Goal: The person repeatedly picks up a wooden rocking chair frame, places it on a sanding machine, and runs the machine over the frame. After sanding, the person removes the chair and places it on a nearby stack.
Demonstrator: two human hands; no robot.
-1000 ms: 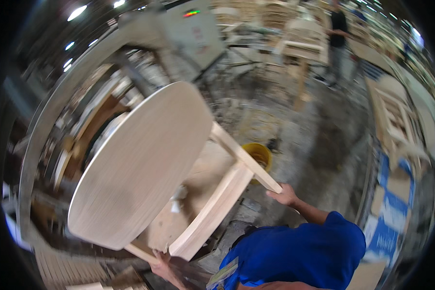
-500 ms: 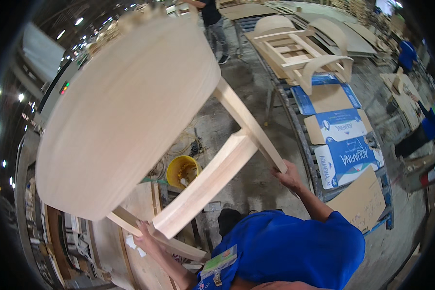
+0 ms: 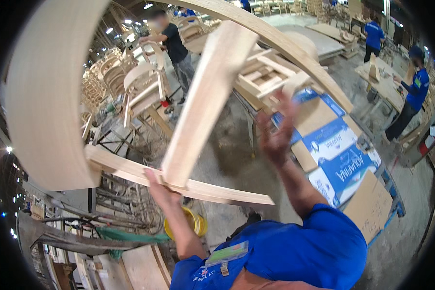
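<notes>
Concrete floor (image 3: 222,154) spreads under me, with other people at work beyond it and, to my right, a chair (image 3: 273,75) lying beside blue-and-white cardboard (image 3: 350,166). Raised in front of me, clear of the floor, is the frame (image 3: 205,96), tilted, its broad curved panel (image 3: 48,96) off to my left. My left hand (image 3: 163,191) has its grip clamped on the near leg (image 3: 222,191), right beside the joint with the crosspiece. My right hand (image 3: 278,137) is blurred, its grip apart, fingers spread, and as far as I can tell it touches no wood; the far leg (image 3: 324,79) passes above it. With one hand bearing this, I judge the panel's side will want to drop and twist my wrist. Best to hold close to that joint, keep the elbow bent and near my body, and close the right fingers round the far leg before turning anything. I'd move slowly, keep the leg ends off the cardboard, and mind the yellow bucket (image 3: 198,224) below my left forearm.
</notes>
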